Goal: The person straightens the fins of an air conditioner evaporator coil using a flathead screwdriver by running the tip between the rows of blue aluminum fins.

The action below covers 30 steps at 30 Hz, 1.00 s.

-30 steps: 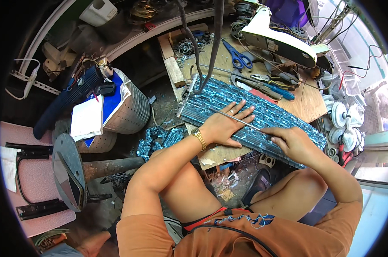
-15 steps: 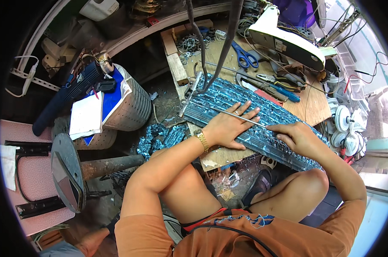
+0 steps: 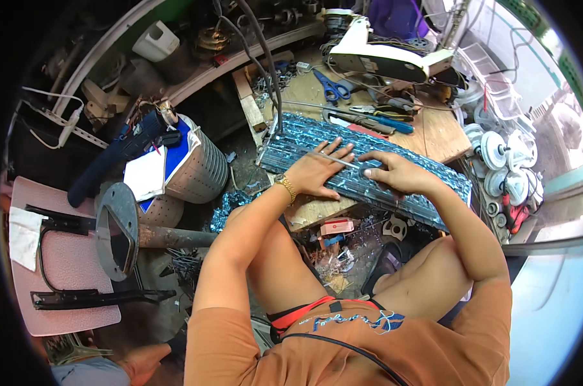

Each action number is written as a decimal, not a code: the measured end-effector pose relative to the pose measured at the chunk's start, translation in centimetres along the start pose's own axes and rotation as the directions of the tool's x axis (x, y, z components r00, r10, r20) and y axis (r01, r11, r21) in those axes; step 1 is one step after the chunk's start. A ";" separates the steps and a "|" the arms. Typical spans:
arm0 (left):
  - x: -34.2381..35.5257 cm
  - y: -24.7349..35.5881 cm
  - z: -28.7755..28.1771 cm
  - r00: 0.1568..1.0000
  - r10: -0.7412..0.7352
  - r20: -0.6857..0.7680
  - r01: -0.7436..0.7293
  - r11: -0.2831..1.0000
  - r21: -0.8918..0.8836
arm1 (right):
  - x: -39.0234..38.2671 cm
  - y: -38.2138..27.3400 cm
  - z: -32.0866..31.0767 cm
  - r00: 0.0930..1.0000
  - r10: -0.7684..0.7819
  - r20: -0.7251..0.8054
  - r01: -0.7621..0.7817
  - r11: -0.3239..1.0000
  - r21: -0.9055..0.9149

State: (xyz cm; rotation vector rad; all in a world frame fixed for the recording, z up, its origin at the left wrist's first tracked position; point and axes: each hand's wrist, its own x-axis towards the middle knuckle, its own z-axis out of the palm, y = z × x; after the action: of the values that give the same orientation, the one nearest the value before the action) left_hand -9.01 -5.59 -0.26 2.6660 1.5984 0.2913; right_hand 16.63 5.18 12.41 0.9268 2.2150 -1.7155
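Observation:
A long finned metal coil point(image 3: 426, 172), blue and silver with crumpled foil-like fins, lies across the wooden board point(image 3: 447, 138) in front of me. My left hand point(image 3: 317, 172), with a gold watch point(image 3: 285, 187) at its wrist, rests flat on the coil with its fingers spread. A thin metal rod point(image 3: 340, 161) slants across the left fingers. My right hand point(image 3: 397, 174) is closed round the rod's right end, over the coil. A dark part shows between the right fingers, but the hand hides the rest of that end.
Blue scissors point(image 3: 332, 87), pliers point(image 3: 394, 114) and other hand tools lie beyond the coil. A perforated metal drum point(image 3: 201, 161) and a round-plated metal stand point(image 3: 119, 199) are at left. White plastic wheels point(image 3: 497, 151) crowd the right. Another person's foot point(image 3: 143, 363) shows at lower left.
The view has shifted. My right hand has come closer to my left hand along the coil, with the rod in it. The left hand stays flat on the fins.

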 end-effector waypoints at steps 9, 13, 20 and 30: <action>-0.9 11.1 -0.9 0.903 -0.391 -0.181 -0.373 -0.499 -0.782 | -6.6 4.2 -3.6 0.884 -0.162 -0.438 0.174 0.985 -0.013; 0.8 16.5 -1.8 0.846 -0.138 -0.515 -0.390 -0.819 -0.421 | -8.6 2.6 -2.8 0.872 -0.173 -0.459 0.246 0.964 0.104; 2.1 19.7 -2.7 0.788 -0.040 -0.614 -0.329 -0.870 -0.366 | -8.6 5.7 -3.0 0.814 -0.131 -0.566 0.179 0.984 0.028; 1.5 21.2 -4.0 0.853 -0.196 -0.484 -0.435 -0.779 -0.452 | -7.8 7.6 -3.8 0.813 -0.264 -0.518 0.330 0.943 0.037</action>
State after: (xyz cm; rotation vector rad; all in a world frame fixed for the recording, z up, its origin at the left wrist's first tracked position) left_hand 9.53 -14.70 6.23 0.7311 -0.2637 1.4497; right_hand 27.99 6.96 11.42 1.2382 2.7382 -1.9391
